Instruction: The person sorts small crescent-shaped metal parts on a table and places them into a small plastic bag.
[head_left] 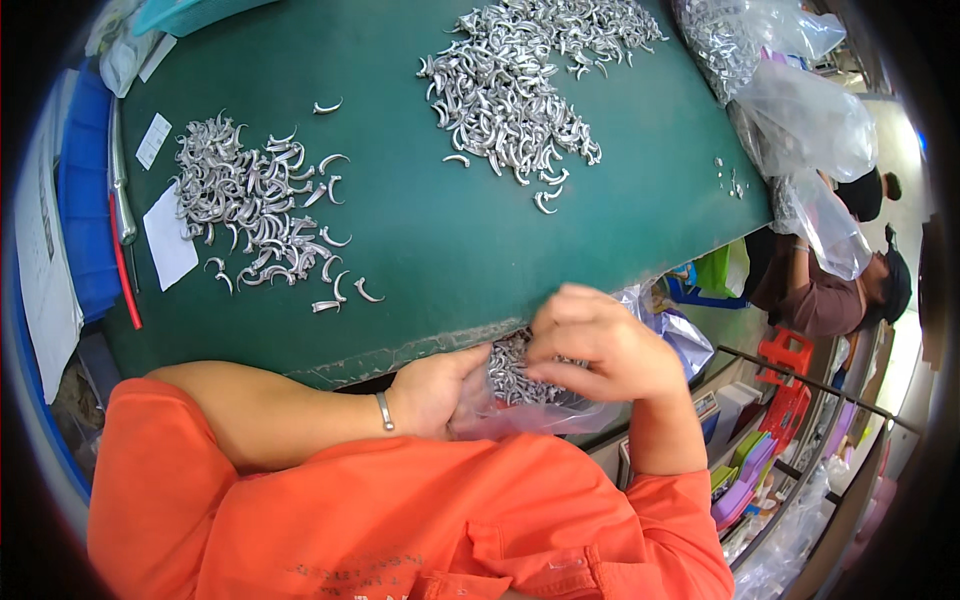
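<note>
**Bag of hooks held off the table edge**

At lower centre of the frame, both hands work below the near edge of the green table. The left hand cups a clear plastic bag from underneath, fingers curled against the film. The right hand sits over the bag's mouth, fingertips pinched together in the small curved metal hooks inside; whether it actually grips one I cannot tell.

On the table lie two more heaps of the same silver hooks: a smaller pile at upper left, a larger pile at upper centre. More plastic bags bunch at the upper right corner, and paper slips lie along the left edge.

The risk, as I judge it, is spillage: the bag hangs unsupported off the table, so a slackened left hand or a tear from the pointed hooks could drop parts to the floor. Loose strays near the small pile could also be swept off.
</note>
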